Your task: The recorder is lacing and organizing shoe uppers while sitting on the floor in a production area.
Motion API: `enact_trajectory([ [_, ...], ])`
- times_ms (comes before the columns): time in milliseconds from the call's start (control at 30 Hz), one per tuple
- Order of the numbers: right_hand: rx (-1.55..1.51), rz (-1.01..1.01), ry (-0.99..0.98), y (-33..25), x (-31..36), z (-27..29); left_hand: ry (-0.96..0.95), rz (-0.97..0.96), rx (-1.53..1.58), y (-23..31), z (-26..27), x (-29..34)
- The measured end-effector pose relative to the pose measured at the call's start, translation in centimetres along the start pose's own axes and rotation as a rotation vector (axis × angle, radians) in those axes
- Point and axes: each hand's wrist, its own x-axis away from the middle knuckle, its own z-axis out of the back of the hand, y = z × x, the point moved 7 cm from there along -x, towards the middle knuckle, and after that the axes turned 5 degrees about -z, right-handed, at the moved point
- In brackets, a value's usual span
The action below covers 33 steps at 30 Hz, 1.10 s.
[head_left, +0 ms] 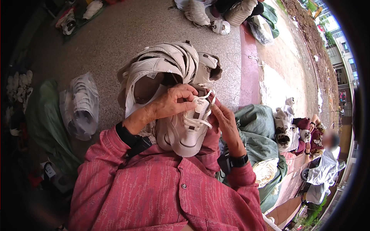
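A beige and white sneaker (189,139) lies in my lap, toe toward me, its white shoelace (200,122) threaded across the tongue. My left hand (174,101) comes over its left side, fingers closed at the collar and upper eyelets; what exactly the fingertips pinch is partly hidden. My right hand (226,120) is on the other side, thumb and fingers pinching a loose stretch of the lace near the top eyelets. A second light sneaker (163,135) sits close against the first, partly covered. Just beyond my hands stands a nested stack of beige shoe uppers (169,54).
Another beige sneaker (208,66) rests right of the stack. At left are a clear bag of white shoes (81,104) and a green sack (48,115). Green cloth bundles (256,125) lie at right, near another seated person (317,134). More shoes (197,13) stand ahead.
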Motion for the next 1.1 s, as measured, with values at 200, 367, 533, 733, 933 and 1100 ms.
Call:
enact_trajectory([
  [200, 0.029, 0.008, 0.031, 0.3, -0.6, 0.2, 0.057, -0.029, -0.014, -0.2, -0.2, -0.1],
  [367, 0.197, 0.284, 0.204, -0.5, -0.7, 0.8, 0.12, -0.031, 0.048, 0.2, 0.0, -0.1],
  [533, 0.671, 0.55, 0.539, -3.1, -2.4, 0.6, 0.197, -0.113, -0.023, 0.1, -0.1, -0.2],
  [733, 0.876, 0.555, 0.696, -5.4, -6.2, 2.4, 0.114, -0.076, -0.035, 0.1, -0.3, -0.4],
  [933, -0.174, 0.493, 0.112, -7.9, -3.3, 0.7, 0.159, 0.163, 0.524, -0.7, -0.5, 0.6],
  [1100, -0.534, 0.458, -0.099, -10.4, 6.0, 3.7, 0.192, 0.05, 0.697, 3.6, 1.9, 2.2],
])
